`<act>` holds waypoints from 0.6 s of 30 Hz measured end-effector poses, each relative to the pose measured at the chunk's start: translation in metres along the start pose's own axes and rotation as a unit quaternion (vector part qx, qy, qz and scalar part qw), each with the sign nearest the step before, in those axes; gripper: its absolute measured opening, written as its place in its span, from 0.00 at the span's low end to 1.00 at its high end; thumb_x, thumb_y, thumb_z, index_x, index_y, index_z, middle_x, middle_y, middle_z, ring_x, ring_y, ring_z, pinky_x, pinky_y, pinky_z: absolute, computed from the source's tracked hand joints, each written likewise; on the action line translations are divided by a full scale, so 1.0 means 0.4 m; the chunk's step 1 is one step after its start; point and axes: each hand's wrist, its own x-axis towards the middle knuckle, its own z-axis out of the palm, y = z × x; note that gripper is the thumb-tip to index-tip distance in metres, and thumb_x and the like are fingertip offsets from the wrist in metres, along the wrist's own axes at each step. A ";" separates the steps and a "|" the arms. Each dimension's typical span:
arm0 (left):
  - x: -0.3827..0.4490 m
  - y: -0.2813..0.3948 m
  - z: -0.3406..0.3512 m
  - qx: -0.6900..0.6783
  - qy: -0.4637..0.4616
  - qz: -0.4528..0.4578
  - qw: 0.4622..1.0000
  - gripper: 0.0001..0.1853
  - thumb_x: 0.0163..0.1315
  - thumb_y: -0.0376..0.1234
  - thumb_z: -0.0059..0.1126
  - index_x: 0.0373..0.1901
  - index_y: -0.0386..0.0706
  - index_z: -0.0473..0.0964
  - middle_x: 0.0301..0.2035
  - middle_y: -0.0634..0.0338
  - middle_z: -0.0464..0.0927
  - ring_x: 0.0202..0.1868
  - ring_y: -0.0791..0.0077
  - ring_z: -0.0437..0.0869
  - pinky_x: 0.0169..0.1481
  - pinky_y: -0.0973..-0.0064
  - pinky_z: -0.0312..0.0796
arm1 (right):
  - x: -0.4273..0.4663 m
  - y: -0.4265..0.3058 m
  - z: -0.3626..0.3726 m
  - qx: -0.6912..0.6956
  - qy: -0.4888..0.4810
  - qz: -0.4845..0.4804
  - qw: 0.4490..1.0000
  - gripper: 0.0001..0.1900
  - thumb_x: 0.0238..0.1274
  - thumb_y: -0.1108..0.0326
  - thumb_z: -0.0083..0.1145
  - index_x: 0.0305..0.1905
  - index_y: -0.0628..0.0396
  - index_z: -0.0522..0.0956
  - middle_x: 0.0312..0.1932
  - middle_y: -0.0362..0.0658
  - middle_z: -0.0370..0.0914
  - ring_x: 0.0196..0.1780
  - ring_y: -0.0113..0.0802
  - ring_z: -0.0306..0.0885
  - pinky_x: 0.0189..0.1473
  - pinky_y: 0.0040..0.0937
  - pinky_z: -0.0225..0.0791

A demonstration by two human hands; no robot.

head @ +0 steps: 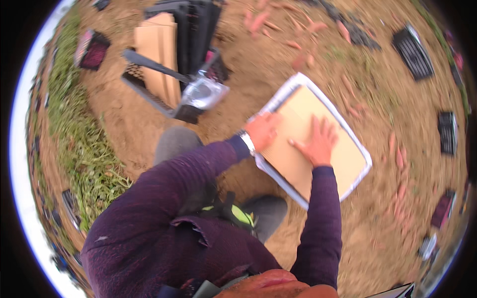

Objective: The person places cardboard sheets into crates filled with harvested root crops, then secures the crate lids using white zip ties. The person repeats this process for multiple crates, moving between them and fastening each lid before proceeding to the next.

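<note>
In front of me a crate lined with white plastic film [357, 186] stands at an angle on the soil. A tan cardboard sheet [290, 160] covers its top, inside the lined rim. My right hand [318, 143] lies flat on the sheet with its fingers spread. At the crate's left edge, my left hand [264, 130] touches the same sheet, its fingers partly bent and blurred; whether they grip anything is unclear. The cardboard hides whatever the crate contains.
Black plastic crates [197, 33], more cardboard sheets [158, 59] and clear plastic film [203, 91] are at upper left. Sweet potatoes [257, 22] lie on the soil ahead and to the right. Cut green vines [89, 160] run along the left; other crates [413, 52] stand farther right.
</note>
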 end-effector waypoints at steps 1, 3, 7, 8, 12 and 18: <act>0.001 0.000 -0.001 0.024 -0.001 0.001 1.000 0.31 0.64 0.34 0.63 0.70 0.47 0.72 0.54 0.47 0.77 0.56 0.44 0.80 0.62 0.53 0.75 | -0.002 -0.004 -0.004 0.005 -0.026 0.003 1.000 0.67 0.43 0.23 0.72 0.86 0.44 0.55 0.88 0.59 0.44 0.88 0.71 0.36 0.81 0.78 0.31; -0.003 0.003 -0.005 0.042 0.004 -0.001 0.999 0.31 0.65 0.37 0.64 0.71 0.48 0.72 0.56 0.49 0.77 0.57 0.48 0.79 0.62 0.54 0.75 | 0.001 -0.013 -0.015 -0.030 -0.047 -0.005 0.998 0.71 0.39 0.21 0.73 0.87 0.46 0.52 0.88 0.60 0.42 0.87 0.74 0.36 0.81 0.79 0.31; -0.021 0.003 -0.015 0.044 -0.037 -0.056 0.997 0.37 0.65 0.43 0.68 0.75 0.46 0.67 0.60 0.47 0.75 0.61 0.49 0.78 0.68 0.54 0.70 | -0.008 -0.021 -0.035 -0.054 -0.067 -0.032 0.996 0.73 0.36 0.23 0.76 0.86 0.48 0.52 0.87 0.62 0.45 0.87 0.76 0.37 0.79 0.81 0.35; -0.029 -0.006 -0.016 0.051 -0.013 -0.065 0.996 0.39 0.64 0.45 0.69 0.75 0.46 0.66 0.61 0.45 0.75 0.62 0.48 0.77 0.68 0.54 0.70 | -0.009 -0.022 -0.036 -0.065 -0.076 -0.027 0.995 0.73 0.36 0.23 0.77 0.86 0.49 0.52 0.87 0.62 0.45 0.86 0.76 0.38 0.79 0.82 0.36; -0.059 -0.065 0.003 -0.012 0.052 -0.172 0.984 0.46 0.63 0.54 0.68 0.78 0.43 0.62 0.65 0.37 0.71 0.67 0.41 0.73 0.71 0.51 0.68 | -0.012 -0.026 -0.038 -0.059 -0.067 -0.032 0.995 0.73 0.36 0.26 0.78 0.86 0.49 0.53 0.86 0.62 0.47 0.86 0.75 0.40 0.78 0.82 0.39; -0.070 -0.190 0.025 -0.262 -0.069 -0.357 0.894 0.32 0.63 0.59 0.63 0.45 0.37 0.90 0.40 0.42 0.90 0.45 0.51 0.92 0.51 0.61 0.80 | -0.012 -0.038 -0.042 -0.055 -0.068 -0.023 0.996 0.72 0.36 0.29 0.80 0.86 0.49 0.53 0.86 0.61 0.47 0.86 0.73 0.40 0.78 0.82 0.39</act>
